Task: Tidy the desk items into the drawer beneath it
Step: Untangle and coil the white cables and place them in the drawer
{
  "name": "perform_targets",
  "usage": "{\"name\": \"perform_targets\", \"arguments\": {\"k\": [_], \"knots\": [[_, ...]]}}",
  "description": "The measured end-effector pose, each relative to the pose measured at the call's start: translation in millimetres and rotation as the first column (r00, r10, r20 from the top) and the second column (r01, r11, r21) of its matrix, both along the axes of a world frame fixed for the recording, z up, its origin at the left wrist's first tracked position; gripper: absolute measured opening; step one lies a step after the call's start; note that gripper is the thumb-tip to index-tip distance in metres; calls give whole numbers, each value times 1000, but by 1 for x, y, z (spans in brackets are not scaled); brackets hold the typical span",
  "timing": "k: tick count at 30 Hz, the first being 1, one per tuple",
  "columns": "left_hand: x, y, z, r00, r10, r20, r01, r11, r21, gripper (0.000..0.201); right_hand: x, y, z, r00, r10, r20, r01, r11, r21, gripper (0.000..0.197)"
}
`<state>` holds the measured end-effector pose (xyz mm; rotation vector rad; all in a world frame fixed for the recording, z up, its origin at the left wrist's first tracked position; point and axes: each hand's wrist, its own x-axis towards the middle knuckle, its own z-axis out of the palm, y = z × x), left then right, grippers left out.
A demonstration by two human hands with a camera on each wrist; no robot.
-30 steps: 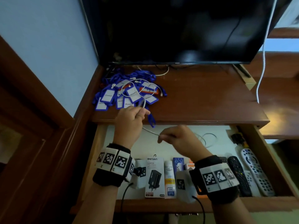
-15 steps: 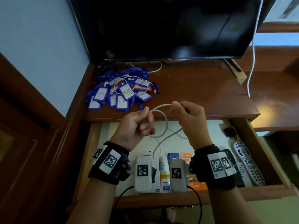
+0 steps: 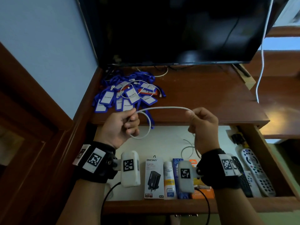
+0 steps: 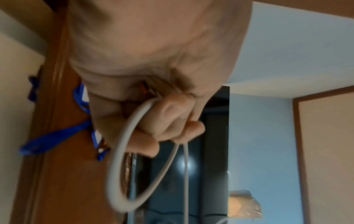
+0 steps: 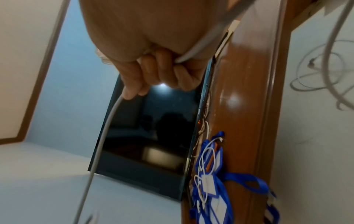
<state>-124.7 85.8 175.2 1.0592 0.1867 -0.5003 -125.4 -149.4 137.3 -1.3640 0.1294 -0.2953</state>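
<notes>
Between the two hands, above the drawer's back edge, a grey cable (image 3: 162, 108) is stretching in a shallow arc. Each grip is clamped on it: the left hand (image 3: 119, 127) is curling its fingers (image 4: 172, 119) round one end, with a loop hanging beside it, and the right hand (image 3: 203, 125) is pinching the cable farther along, the rest trailing down into the drawer (image 3: 162, 206). Lying in the drawer are the cable's loose coils, a charger box (image 3: 153, 177), a white tube (image 3: 169, 181), a blue packet (image 3: 177, 161), an orange box (image 3: 203, 192) and remotes (image 3: 258, 172) at the right. On the counter (image 3: 203, 95) behind, blue badges (image 3: 128, 95) are sitting in a heap with a thin white cord (image 3: 138, 90) over them, below the screen (image 3: 178, 30).

Half a second ago the hands were close together; now they are standing well apart, and the span between them is running longer.
</notes>
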Motion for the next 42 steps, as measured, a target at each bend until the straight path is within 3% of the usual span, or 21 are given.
{"name": "perform_targets", "arguments": {"k": [3,5,9,12,15,18,22,24,27,30,32,37,39,42], "knots": [[-3,6,-8,997,-70,-38,73,995,72,39,6,-4,2,993,-109,35,111,992,-64,24],[-5,9,-11,997,-58,-51,59,998,19,36,7,-2,-4,993,-112,38,115,989,-93,24],[-1,19,-14,993,95,-73,-112,950,-293,32,5,10,-24,996,-34,-79,12,967,-255,27],[2,23,-12,966,256,-46,-253,884,-392,20,3,19,-29,988,38,-147,-105,869,-483,26],[4,22,-10,885,466,-4,-419,790,-447,15,-2,25,-20,973,166,-159,-228,784,-578,18],[8,18,-7,811,583,41,-508,737,-447,21,-7,32,-1,951,260,-169,-297,601,-742,5],[12,4,-6,770,582,262,-540,813,-218,27,-19,50,23,876,413,-249,-374,254,-892,13],[11,-4,-7,765,518,383,-537,841,-66,27,-23,55,30,825,472,-311,-438,186,-880,14],[4,-14,-8,782,395,481,-513,848,137,29,-22,52,40,734,582,-350,-553,211,-806,14],[-7,-25,-10,830,246,500,-438,843,312,29,-17,45,49,642,692,-330,-679,312,-665,13],[-11,-32,-13,865,163,474,-356,865,353,29,-15,38,54,627,734,-262,-711,402,-577,13],[-17,-38,-14,900,31,434,-210,905,371,35,-13,24,63,722,691,-14,-640,661,-390,22],[-20,-40,-12,912,20,409,-149,947,286,39,-12,23,66,787,616,39,-582,762,-283,26],[-22,-44,-11,924,52,378,-88,993,81,42,-9,26,62,895,438,81,-399,869,-295,26]]}}
